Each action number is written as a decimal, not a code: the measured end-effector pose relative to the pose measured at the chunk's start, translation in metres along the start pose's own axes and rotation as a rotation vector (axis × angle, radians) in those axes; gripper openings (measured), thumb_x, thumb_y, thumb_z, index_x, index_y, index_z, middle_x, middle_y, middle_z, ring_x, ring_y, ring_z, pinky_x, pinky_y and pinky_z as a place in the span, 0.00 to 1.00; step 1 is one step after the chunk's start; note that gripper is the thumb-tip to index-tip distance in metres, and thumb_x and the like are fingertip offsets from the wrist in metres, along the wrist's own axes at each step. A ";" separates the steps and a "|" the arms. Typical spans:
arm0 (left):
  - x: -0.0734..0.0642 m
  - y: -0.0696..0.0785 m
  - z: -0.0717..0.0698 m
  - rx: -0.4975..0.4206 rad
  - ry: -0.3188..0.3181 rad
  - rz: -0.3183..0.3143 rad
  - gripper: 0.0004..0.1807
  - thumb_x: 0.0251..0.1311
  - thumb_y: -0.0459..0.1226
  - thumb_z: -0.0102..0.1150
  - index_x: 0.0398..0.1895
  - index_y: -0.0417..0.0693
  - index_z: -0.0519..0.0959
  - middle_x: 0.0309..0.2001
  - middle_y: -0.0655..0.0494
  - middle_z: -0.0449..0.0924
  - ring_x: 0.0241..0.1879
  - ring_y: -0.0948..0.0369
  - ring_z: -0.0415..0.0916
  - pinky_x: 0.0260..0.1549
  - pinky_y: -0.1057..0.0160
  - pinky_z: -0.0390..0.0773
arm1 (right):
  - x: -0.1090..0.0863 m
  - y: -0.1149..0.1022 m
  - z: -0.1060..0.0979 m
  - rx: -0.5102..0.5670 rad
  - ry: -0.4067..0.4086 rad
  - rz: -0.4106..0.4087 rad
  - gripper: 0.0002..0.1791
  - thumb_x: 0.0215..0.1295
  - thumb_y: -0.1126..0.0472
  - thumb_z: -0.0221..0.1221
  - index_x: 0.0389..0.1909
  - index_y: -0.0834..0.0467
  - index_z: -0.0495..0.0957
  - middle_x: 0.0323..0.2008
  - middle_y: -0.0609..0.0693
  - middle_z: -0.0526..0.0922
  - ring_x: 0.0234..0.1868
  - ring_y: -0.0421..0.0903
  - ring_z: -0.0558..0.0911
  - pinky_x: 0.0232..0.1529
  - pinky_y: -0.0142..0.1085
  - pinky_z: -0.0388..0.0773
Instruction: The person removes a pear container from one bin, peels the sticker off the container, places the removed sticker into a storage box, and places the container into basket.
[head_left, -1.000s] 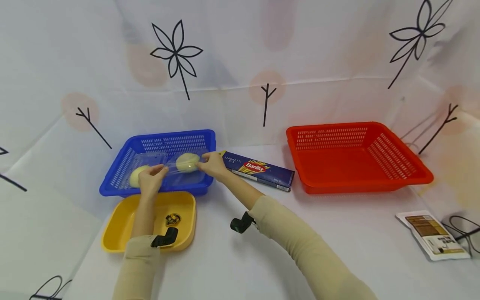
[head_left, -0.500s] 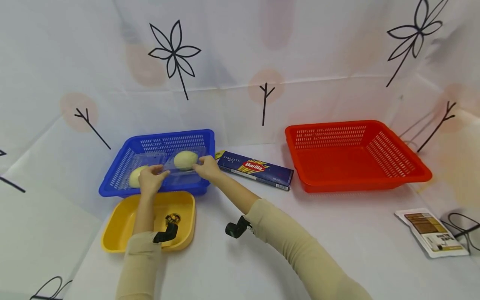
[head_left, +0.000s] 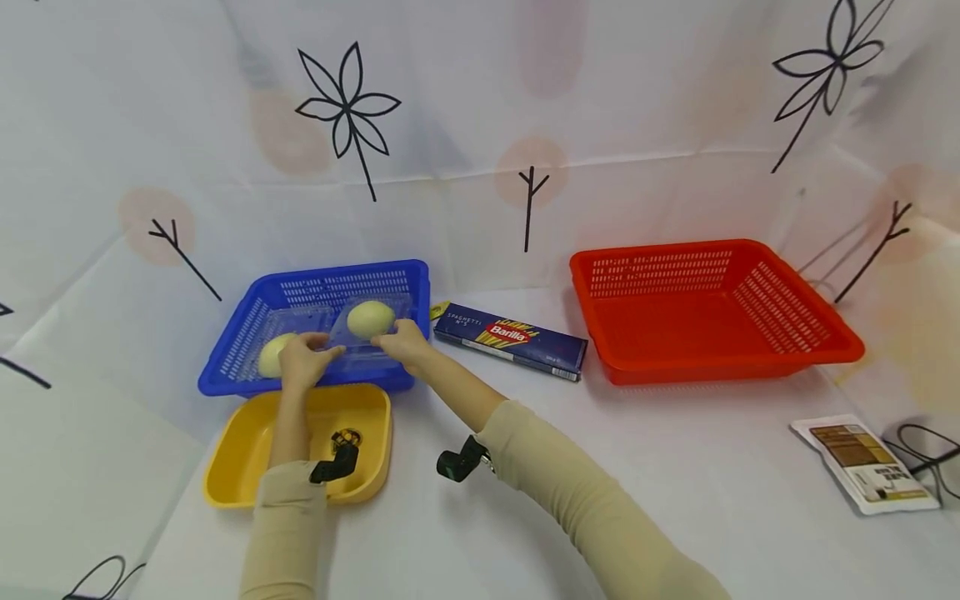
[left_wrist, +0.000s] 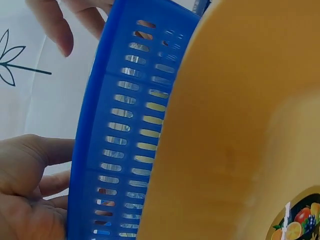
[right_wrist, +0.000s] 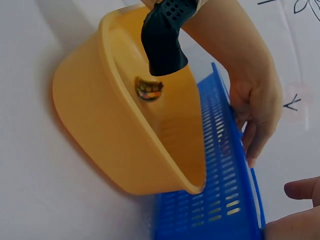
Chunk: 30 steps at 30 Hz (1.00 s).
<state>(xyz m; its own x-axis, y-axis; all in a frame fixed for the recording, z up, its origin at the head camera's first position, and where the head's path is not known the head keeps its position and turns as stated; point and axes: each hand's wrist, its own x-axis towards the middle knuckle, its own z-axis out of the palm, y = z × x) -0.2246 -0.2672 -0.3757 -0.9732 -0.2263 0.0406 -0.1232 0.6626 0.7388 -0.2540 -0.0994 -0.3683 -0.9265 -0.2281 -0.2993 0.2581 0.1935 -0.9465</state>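
In the head view, two pale yellow oval things, the left one (head_left: 276,357) and the right one (head_left: 371,319), lie with clear plastic trays (head_left: 300,320) inside a blue basket (head_left: 225,367). My left hand (head_left: 300,364) reaches over the front rim and overlaps the left oval thing, thumb stretched to the right. My right hand (head_left: 407,343) is at the lower right of the right oval thing, fingertips close to its tray edge. The left wrist view shows straight left fingers (left_wrist: 55,148) partly hidden behind the basket rim. The right thumb and finger (right_wrist: 302,189) stand apart in the right wrist view.
A yellow basin (head_left: 247,450) with a round sticker (head_left: 346,439) inside stands against the blue basket's front. A Barilla spaghetti box (head_left: 512,340) lies to its right. Further right are a red basket (head_left: 622,367) and a white-and-brown pouch (head_left: 862,465).
Both hands have let go of the clear plastic they held over the right oval thing, which now shows uncovered. The right hand has moved down and left; the left has barely shifted.
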 end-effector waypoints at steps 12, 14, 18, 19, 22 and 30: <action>0.000 -0.006 -0.002 -0.270 0.003 -0.032 0.29 0.61 0.39 0.59 0.62 0.33 0.68 0.58 0.32 0.70 0.59 0.43 0.67 0.58 0.47 0.69 | 0.002 0.006 0.004 -0.009 0.059 -0.098 0.35 0.61 0.64 0.61 0.68 0.62 0.60 0.67 0.58 0.63 0.65 0.56 0.65 0.64 0.48 0.65; 0.000 -0.008 -0.001 -0.325 0.026 -0.025 0.28 0.61 0.38 0.60 0.62 0.34 0.68 0.57 0.33 0.71 0.59 0.45 0.68 0.59 0.49 0.68 | 0.002 0.007 0.005 -0.027 0.076 -0.116 0.36 0.60 0.64 0.62 0.68 0.62 0.60 0.67 0.57 0.63 0.66 0.55 0.65 0.64 0.47 0.64; -0.001 -0.008 0.002 -0.368 0.076 -0.012 0.25 0.61 0.38 0.60 0.60 0.36 0.71 0.56 0.36 0.73 0.54 0.52 0.71 0.57 0.54 0.70 | 0.001 0.011 0.002 -0.018 0.079 -0.175 0.35 0.59 0.64 0.62 0.68 0.62 0.61 0.68 0.56 0.63 0.69 0.53 0.61 0.67 0.44 0.60; -0.002 -0.008 0.003 -0.374 0.085 -0.010 0.25 0.60 0.38 0.60 0.59 0.36 0.71 0.55 0.37 0.73 0.52 0.55 0.71 0.56 0.55 0.70 | 0.000 0.012 0.001 -0.003 0.070 -0.193 0.35 0.60 0.65 0.61 0.68 0.62 0.61 0.68 0.56 0.62 0.69 0.53 0.60 0.67 0.44 0.59; -0.003 -0.008 0.004 -0.380 0.109 -0.009 0.25 0.60 0.38 0.61 0.58 0.37 0.72 0.55 0.39 0.74 0.46 0.65 0.71 0.53 0.61 0.72 | -0.004 0.016 -0.004 0.056 0.033 -0.249 0.35 0.61 0.65 0.60 0.68 0.63 0.60 0.68 0.58 0.62 0.69 0.54 0.61 0.66 0.42 0.61; -0.004 -0.012 0.009 -0.377 0.176 0.035 0.24 0.58 0.40 0.62 0.56 0.37 0.74 0.52 0.41 0.76 0.41 0.71 0.70 0.44 0.73 0.72 | -0.023 0.034 -0.022 0.180 -0.087 -0.375 0.35 0.62 0.66 0.60 0.69 0.65 0.57 0.65 0.62 0.66 0.65 0.54 0.67 0.61 0.37 0.69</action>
<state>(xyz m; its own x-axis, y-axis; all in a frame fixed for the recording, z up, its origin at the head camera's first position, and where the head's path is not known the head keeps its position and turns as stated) -0.2207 -0.2676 -0.3907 -0.9237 -0.3480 0.1602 0.0210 0.3714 0.9282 -0.2304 -0.0663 -0.3908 -0.9407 -0.3325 0.0681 -0.0416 -0.0860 -0.9954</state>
